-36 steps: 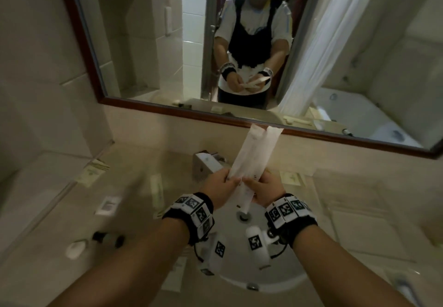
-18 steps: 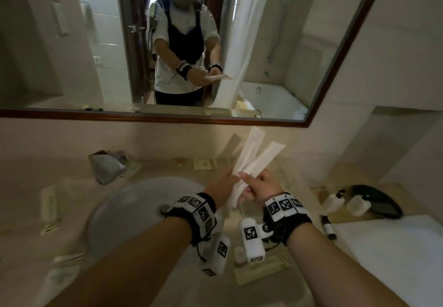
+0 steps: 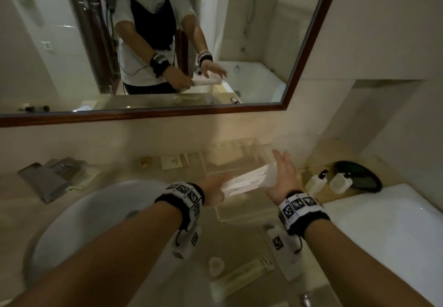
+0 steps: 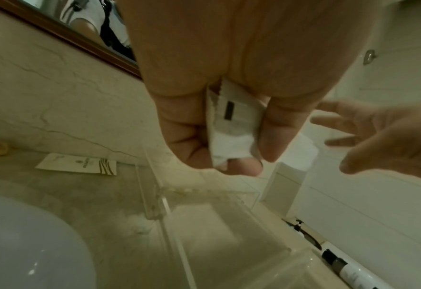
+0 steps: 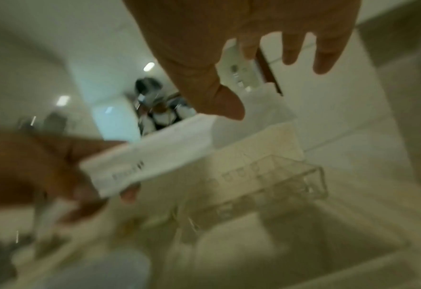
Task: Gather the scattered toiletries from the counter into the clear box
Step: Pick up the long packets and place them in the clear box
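Since half a second ago my right hand [image 3: 282, 175] has let go of the white packets [image 3: 247, 180] and my view has swung right, over the clear box [image 3: 237, 160]. Left fingers [image 4: 179, 127] and thumb pinch the packets' near end; how many packets I cannot tell, two at least by the head view. Right hand: fingers straight and spread, holding nothing, its palm at or just beside the packets' far end; contact not resolvable. The right wrist view is badly blurred.

Packets are held roughly level above the box, not yet in it. The box stands on the counter [image 3: 115, 170] right of the basin [image 3: 96, 211], against the back wall. Its floor looks bare in the left wrist view, though glare hides part of it.

Still on the counter: a flat sachet [image 4: 77, 163] left of the box, a long packet [image 3: 242, 275] in front of it, two pump bottles [image 3: 328, 182] to its right, and a dark-capped tube [image 4: 347, 270], cut off by the frame edge.
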